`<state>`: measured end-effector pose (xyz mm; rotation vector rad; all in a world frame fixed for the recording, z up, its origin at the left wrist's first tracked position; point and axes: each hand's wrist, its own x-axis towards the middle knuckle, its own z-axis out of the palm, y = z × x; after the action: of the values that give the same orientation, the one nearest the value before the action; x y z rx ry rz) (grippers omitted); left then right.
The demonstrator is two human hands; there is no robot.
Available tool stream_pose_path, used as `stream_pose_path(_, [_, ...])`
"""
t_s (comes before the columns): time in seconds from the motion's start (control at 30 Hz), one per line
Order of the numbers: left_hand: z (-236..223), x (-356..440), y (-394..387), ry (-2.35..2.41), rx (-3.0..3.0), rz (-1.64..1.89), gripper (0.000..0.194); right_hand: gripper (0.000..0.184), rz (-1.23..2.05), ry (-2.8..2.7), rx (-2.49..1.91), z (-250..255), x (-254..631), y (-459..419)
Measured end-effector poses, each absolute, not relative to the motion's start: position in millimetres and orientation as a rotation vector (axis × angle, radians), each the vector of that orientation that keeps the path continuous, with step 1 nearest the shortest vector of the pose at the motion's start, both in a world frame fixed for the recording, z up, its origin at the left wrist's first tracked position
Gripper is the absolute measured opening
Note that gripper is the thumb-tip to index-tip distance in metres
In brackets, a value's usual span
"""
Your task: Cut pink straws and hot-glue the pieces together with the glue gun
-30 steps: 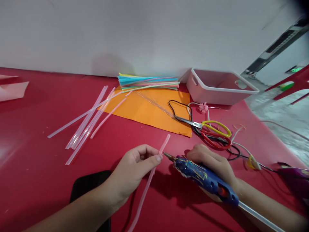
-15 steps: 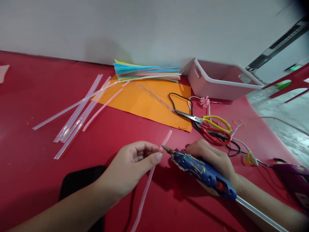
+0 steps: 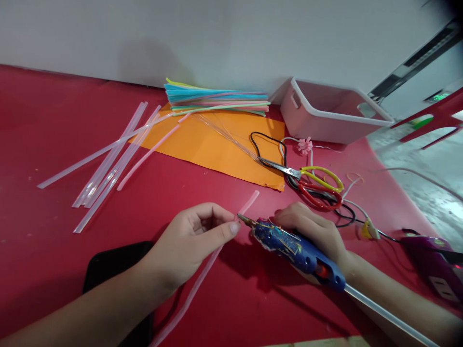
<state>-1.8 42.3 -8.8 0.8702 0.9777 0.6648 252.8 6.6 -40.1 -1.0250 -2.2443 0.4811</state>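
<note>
The left hand [image 3: 195, 241] pinches a pink stem [image 3: 249, 202] while the right hand [image 3: 314, 231], wrapped around a glue gun [image 3: 289, 248], points its nozzle [image 3: 246, 220] at the stem.

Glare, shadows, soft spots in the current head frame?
Head view: white glints on the clear sticks; dark shadow on the table below the glue gun, a faint one on the wall; floor blurred with bright patches; top right corner blacked out.

Pale pink bin [image 3: 325, 126], grey wall [image 3: 217, 38], black flat object [image 3: 112, 261]
</note>
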Motion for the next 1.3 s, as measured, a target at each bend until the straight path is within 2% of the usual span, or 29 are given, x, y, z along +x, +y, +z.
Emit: stream_pose_path(1.3, [-15.5, -8.3, 41.3, 0.985, 0.886, 0.641, 0.005, 0.022, 0.425, -2.256, -0.979, -42.3, 253.2, 7.5])
